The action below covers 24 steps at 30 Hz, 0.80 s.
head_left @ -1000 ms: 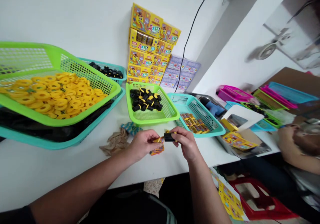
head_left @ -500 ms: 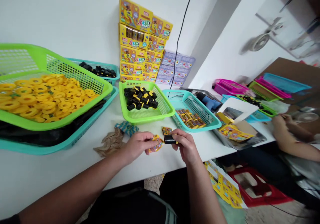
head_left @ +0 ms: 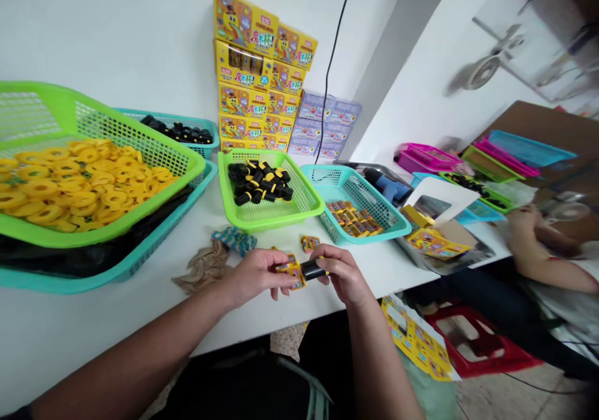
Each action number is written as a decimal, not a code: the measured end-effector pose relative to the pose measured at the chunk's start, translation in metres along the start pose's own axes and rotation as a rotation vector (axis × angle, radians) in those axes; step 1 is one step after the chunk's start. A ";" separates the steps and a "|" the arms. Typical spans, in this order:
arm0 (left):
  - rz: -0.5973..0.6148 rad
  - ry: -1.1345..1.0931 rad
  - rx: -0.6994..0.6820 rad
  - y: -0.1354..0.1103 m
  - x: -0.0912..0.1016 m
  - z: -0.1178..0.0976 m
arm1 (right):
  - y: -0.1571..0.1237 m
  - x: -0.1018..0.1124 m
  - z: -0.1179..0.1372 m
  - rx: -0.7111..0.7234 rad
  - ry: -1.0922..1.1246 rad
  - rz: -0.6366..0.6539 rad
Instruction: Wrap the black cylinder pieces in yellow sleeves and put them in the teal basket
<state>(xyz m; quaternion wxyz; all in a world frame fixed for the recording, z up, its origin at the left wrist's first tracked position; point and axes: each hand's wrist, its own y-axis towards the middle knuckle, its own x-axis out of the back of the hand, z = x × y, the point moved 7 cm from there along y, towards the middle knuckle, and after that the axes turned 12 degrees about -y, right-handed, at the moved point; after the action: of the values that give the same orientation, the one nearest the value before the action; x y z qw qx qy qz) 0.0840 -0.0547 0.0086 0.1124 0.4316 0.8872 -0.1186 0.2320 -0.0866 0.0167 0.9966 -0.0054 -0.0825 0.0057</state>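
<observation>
Between finger and thumb, my left hand (head_left: 262, 276) grips a small yellow printed box (head_left: 291, 271). A short black cylinder with a yellow end (head_left: 312, 270) is pinched in my right hand (head_left: 341, 273). The cylinder's left end meets the box's right side; whether it is inside cannot be made out. Just behind them another small printed box (head_left: 309, 243) lies on the white table (head_left: 262, 320). A crumpled brown cloth (head_left: 204, 265) and a blue-green patterned bundle (head_left: 234, 239) lie left of my hands.
A green basket (head_left: 262, 221) holds black-and-yellow cylinders; a turquoise basket (head_left: 369, 238) holds small printed boxes. Yellow rings (head_left: 98, 176) fill the left green basket. Yellow cartons (head_left: 248, 102) are stacked against the wall. A metal tray (head_left: 472, 256) stands right; a co-worker's arm (head_left: 538, 251) is beyond it.
The small box in my left hand now looks opened out into a box shape, and the black cylinder has come up against it. The view has shifted slightly.
</observation>
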 end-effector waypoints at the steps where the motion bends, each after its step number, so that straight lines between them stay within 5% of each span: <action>1: 0.003 -0.023 -0.001 0.000 0.000 0.000 | 0.000 0.001 -0.001 -0.005 -0.003 -0.007; 11: -0.127 0.017 0.009 0.003 0.011 0.001 | -0.003 0.000 -0.001 -0.032 0.118 -0.119; 18: -0.289 0.063 -0.134 0.003 0.025 -0.003 | -0.007 -0.015 -0.002 -0.058 -0.029 -0.039; 24: -0.211 0.099 -0.127 0.001 0.017 -0.002 | -0.004 -0.029 -0.010 -0.167 -0.111 -0.003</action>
<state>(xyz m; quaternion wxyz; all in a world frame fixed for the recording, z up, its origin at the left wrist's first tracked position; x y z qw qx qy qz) 0.0747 -0.0410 0.0049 0.0825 0.3332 0.9378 -0.0517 0.2052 -0.0912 0.0019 0.9866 -0.0877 -0.1376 -0.0025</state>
